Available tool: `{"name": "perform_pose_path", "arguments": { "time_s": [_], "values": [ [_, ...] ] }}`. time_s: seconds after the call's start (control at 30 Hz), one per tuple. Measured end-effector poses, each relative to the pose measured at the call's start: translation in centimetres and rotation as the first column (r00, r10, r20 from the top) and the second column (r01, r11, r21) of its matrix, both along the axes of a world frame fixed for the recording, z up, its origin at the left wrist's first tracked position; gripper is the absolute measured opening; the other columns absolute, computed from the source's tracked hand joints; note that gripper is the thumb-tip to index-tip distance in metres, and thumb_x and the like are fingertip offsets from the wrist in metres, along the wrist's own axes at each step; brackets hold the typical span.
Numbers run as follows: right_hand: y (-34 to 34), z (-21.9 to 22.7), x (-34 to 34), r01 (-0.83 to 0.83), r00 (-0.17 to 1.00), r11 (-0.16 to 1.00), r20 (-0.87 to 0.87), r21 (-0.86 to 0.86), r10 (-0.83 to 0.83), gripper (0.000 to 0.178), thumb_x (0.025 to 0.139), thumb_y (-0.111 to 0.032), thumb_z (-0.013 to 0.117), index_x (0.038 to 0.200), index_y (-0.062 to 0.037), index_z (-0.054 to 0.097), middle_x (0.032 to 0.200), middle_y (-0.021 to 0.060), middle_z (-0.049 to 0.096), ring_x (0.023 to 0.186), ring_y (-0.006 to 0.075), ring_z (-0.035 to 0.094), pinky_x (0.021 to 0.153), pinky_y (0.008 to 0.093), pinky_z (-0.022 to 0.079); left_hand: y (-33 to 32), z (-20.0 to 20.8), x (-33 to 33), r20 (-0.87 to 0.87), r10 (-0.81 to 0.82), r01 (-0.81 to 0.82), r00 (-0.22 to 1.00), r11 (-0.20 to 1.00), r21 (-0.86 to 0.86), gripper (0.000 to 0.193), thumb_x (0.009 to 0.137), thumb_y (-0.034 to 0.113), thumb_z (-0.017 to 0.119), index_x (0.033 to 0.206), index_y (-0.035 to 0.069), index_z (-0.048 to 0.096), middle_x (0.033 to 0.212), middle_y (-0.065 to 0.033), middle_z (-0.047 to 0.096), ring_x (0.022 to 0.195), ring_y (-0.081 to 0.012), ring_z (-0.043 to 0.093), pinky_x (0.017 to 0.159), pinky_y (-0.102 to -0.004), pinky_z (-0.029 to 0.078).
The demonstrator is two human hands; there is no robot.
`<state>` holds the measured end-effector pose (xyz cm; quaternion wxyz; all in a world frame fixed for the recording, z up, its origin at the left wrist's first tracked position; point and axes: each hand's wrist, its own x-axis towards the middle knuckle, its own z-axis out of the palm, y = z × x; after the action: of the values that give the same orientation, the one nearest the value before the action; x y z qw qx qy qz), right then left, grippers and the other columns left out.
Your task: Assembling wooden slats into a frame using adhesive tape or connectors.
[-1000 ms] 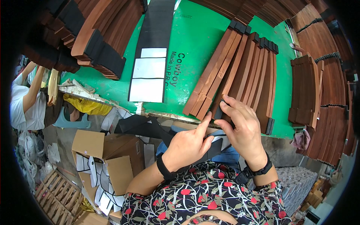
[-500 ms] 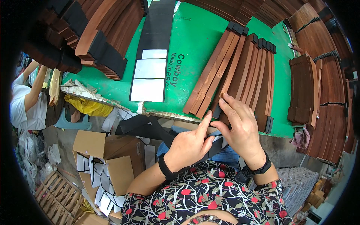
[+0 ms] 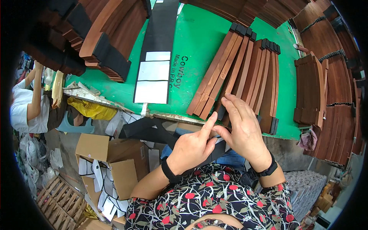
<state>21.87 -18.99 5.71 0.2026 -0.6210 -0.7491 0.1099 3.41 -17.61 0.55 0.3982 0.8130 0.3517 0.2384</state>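
A row of brown wooden slats (image 3: 217, 76) with black-covered far ends lies on the green table top. My right hand (image 3: 243, 132) rests over the near end of one slat (image 3: 234, 73), its fingers closed along the side and its thumb pointing left. At the same near end, my left hand (image 3: 194, 147) has its index finger stretched against the slat's edge, the thumb beside it and the other fingers curled under. What the left fingers hold is hidden. Dark material shows between and below the hands. A black strip with white panels (image 3: 152, 82) lies left of the row.
Stacks of dark wooden slats stand at the left (image 3: 105, 46) and right (image 3: 309, 90). An open cardboard box (image 3: 126, 168) with white-and-black pieces sits below the table edge (image 3: 180, 119). Another person (image 3: 28, 103) is at the far left beside a yellow bag (image 3: 92, 109).
Both hands stay at the slat's near end, with the right fingers shifted slightly left. The held slat's far end now lies closer to the slats on its left.
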Motion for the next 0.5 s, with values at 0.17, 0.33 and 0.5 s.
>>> {"name": "perform_pose_path", "arguments": {
  "time_s": [0.17,0.33,0.5],
  "values": [
    [-0.6,-0.7,0.5,-0.017,0.999,0.999,-0.037,0.052,0.019,0.072,0.074,-0.021,0.082,0.137,-0.0023,0.053,0.141,0.0244,0.05,0.128,0.042,0.052,0.105,0.049,0.045,-0.4,0.2,-0.2,0.008,0.003,-0.003,1.0,1.0,-0.009,0.077,0.088,0.014,0.069,0.154,0.003,0.031,0.074,-0.0126,0.068,0.063,-0.0306,0.067,0.057,-0.0398,0.053],
    [-0.7,-1.0,0.5,-0.056,0.998,0.994,-0.003,0.092,0.057,0.065,0.074,-0.021,0.082,0.133,-0.0079,0.059,0.145,0.0248,0.047,0.133,0.044,0.048,0.106,0.0509,0.044,-0.6,-0.1,-1.3,0.073,0.041,-0.046,0.996,0.997,0.067,0.057,0.086,0.01,0.072,0.14,0.006,0.054,0.078,-0.0102,0.068,0.067,-0.0261,0.067,0.061,-0.0358,0.053],
    [-0.4,-0.8,0.4,-0.098,0.995,0.984,-0.005,0.149,0.1,0.058,0.076,-0.019,0.081,0.128,-0.0055,0.061,0.147,0.0235,0.046,0.136,0.0442,0.044,0.108,0.0515,0.041,-0.4,0.8,-3.8,0.126,0.128,-0.129,0.984,0.992,-0.004,0.038,0.089,0.006,0.071,0.127,0.004,0.065,0.086,-0.0105,0.069,0.071,-0.0178,0.068,0.065,-0.031,0.054]
  ]
}}
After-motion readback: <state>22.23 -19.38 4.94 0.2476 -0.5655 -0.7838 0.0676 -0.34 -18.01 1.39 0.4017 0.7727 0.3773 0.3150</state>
